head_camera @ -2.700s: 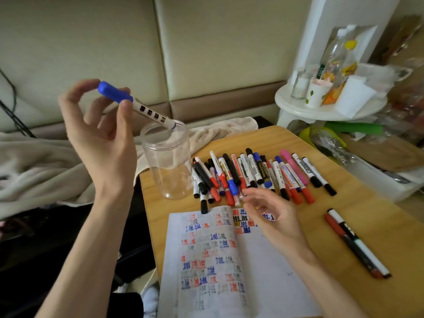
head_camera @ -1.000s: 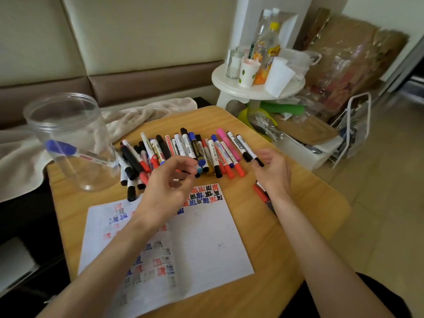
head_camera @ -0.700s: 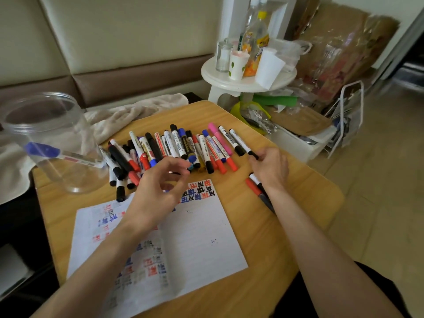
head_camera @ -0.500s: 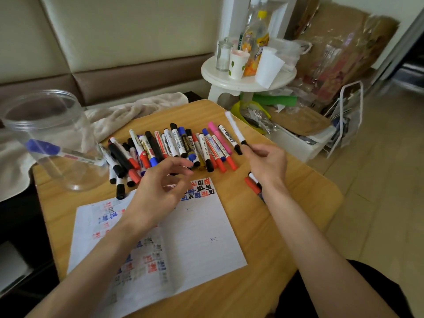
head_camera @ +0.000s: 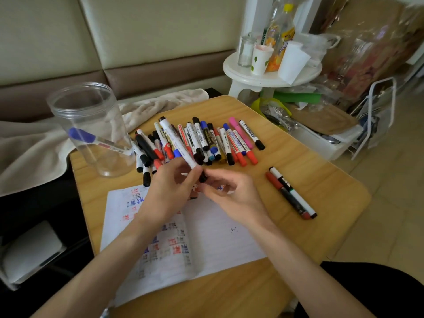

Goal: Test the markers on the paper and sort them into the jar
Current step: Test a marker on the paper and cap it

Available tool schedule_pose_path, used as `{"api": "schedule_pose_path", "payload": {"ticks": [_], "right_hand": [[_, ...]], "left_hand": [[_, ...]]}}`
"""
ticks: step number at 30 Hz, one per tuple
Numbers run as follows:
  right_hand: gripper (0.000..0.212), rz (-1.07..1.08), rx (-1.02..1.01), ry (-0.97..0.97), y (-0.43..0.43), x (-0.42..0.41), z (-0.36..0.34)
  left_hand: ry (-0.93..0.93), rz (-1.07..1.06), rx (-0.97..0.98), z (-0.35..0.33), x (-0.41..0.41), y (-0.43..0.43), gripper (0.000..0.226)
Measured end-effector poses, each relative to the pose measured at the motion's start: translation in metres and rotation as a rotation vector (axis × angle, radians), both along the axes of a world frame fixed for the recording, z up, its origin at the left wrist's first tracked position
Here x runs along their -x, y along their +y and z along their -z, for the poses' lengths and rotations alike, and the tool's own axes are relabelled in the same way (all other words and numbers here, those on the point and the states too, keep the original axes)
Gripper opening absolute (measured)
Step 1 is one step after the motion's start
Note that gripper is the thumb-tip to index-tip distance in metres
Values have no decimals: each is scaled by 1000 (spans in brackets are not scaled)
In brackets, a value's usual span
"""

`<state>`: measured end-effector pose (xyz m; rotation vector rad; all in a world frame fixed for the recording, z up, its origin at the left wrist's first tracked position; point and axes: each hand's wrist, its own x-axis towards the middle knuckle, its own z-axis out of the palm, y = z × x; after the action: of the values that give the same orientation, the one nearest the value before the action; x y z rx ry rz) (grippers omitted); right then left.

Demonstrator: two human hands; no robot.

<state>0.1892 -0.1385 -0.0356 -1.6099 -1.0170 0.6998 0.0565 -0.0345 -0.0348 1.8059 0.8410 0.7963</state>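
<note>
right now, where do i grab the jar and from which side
Likely best to wrap the wall of the jar at mid-height, coming from its left. It stands upright with a round, smooth wall; the marker pile crowds its right base, and a blue marker leans inside, so keep it level.

Left hand [head_camera: 170, 191], right hand [head_camera: 234, 194], both pinching

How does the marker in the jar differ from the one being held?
The blue-capped white marker leans inside the clear plastic jar; the black-capped white marker is gripped by the left hand, its cap pinched by the right hand. The jarred one's cap is blue, the held one's black. Both barrels are white.
</note>
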Motion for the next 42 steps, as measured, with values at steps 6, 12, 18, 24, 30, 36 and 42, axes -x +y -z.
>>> {"api": "schedule_pose_path", "payload": {"ticks": [6,12,18,24,30,36,42], "right_hand": [[23,-50,-87,99,1,2,-9],[6,-59,-151,151,1,8,-5],[15,-59,-138,191,1,8,-8],[26,36,-117,264,-3,-6,-17],[23,222,-144,241,-16,-51,-23],[16,173,-33,183,-6,-21,2],[5,85,-30,95,7,-7,12]], "left_hand": [[208,132,-491,0,21,-3,18],[198,265,-527,-3,31,-1,19],[142,305,-422,-18,32,-4,25],[182,437,-95,-20,44,8,30],[180,347,-63,-17,75,32,31],[258,329,-170,-8,69,18,17],[275,256,-137,-3,62,11,25]]}}
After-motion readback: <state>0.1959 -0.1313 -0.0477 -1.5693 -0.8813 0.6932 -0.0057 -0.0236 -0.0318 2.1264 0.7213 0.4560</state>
